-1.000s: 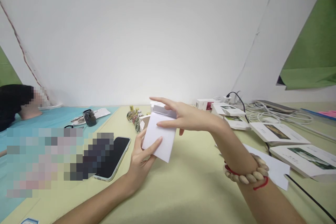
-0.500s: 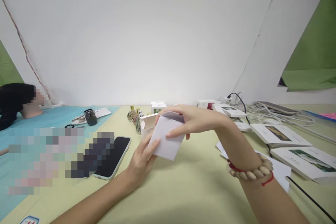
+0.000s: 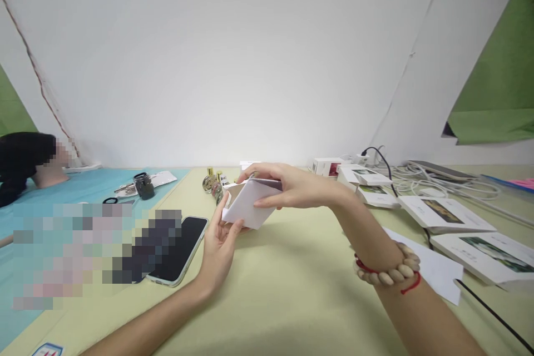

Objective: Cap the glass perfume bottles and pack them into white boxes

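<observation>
A small white cardboard box (image 3: 252, 204) is held tilted above the table between both hands, with an opening and flaps showing on its left side. My left hand (image 3: 220, 245) grips its lower left part, thumb on the near face and fingers behind. From the upper right, my right hand (image 3: 292, 184) wraps over the top, its thumb pressed on the near face. Its other fingers are partly hidden behind the box. Just behind the box stand several small glass bottles (image 3: 209, 182) with gold caps.
A phone (image 3: 183, 253) lies to the left, near a dark jar (image 3: 144, 186) on a blue cloth (image 3: 94, 181). At the right are flattened printed boxes (image 3: 484, 253), a white sheet (image 3: 434, 264) and tangled cables (image 3: 417, 183). A mannequin head (image 3: 50, 174) rests at far left.
The white box has tipped and turned, so its near face sits flatter and higher. My left hand has shifted its hold to the lower left corner; my right hand moved slightly left.
</observation>
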Tool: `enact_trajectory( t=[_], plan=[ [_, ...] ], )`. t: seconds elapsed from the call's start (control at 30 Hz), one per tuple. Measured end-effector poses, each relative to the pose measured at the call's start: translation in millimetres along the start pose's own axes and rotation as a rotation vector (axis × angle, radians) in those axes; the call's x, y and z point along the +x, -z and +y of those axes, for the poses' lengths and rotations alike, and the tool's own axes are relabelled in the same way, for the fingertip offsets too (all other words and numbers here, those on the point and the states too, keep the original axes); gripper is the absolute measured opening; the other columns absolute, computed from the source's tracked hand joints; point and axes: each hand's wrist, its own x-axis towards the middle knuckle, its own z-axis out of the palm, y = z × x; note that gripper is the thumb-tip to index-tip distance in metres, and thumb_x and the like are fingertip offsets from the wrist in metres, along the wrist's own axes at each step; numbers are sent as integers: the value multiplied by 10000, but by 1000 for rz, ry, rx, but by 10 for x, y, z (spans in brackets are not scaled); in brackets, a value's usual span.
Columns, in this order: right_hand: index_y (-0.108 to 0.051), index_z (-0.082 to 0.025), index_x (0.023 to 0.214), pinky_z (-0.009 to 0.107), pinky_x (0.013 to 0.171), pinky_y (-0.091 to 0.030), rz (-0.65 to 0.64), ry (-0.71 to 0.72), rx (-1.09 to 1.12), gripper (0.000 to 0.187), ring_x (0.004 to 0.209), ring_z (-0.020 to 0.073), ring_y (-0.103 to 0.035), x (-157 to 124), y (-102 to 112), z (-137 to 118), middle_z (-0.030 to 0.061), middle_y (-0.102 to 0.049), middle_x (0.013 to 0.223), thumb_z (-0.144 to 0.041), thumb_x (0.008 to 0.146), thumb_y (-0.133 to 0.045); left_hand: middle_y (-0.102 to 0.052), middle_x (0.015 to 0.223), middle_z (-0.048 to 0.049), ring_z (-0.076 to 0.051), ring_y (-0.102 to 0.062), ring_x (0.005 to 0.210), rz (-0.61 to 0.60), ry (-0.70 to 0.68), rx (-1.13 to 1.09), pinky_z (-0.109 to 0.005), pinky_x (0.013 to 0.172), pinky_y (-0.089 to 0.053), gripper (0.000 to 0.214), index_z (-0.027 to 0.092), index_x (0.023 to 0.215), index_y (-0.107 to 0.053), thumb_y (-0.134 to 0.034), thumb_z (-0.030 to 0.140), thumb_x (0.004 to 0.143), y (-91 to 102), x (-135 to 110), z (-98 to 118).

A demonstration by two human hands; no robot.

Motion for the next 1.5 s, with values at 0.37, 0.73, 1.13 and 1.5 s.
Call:
enact_trajectory(
  t=[0.37,0.73,1.13,1.5],
  plan=[
    [-639,-180,974,193,707,-410,59,77,0,344,863,115,-542,59,-51,-74,36,-613,953,-417,740,-552,-424,1254,-66,-183,-469,1106,96,-136,123,-348,914,-435,348,234,1182,-356,-442,284,848,42,-2,-90],
    [-630,-181,939,184,612,-353,78,88,-33,289,773,97,-505,83,-88,-94,18,-601,893,-381,772,-505,-254,1406,-43,-205,-378,1214,47,-110,43,-340,964,-401,537,315,1337,-212,-447,282,855,22,-12,-63],
    [-580,-181,973,185,561,-357,73,23,-26,430,769,113,-488,113,-107,-26,49,-565,931,-520,839,-353,-196,1432,-11,-206,-354,1228,64,-93,52,-313,932,-421,509,357,1339,-216,-408,351,868,14,-45,-21],
    [-565,-159,998,203,602,-415,83,-197,-17,560,828,154,-523,26,-42,5,83,-567,985,-608,821,-283,-388,1303,-71,-190,-466,1106,36,8,-22,-254,767,-502,435,286,1275,-308,-409,381,863,27,-38,-95]
  ],
)
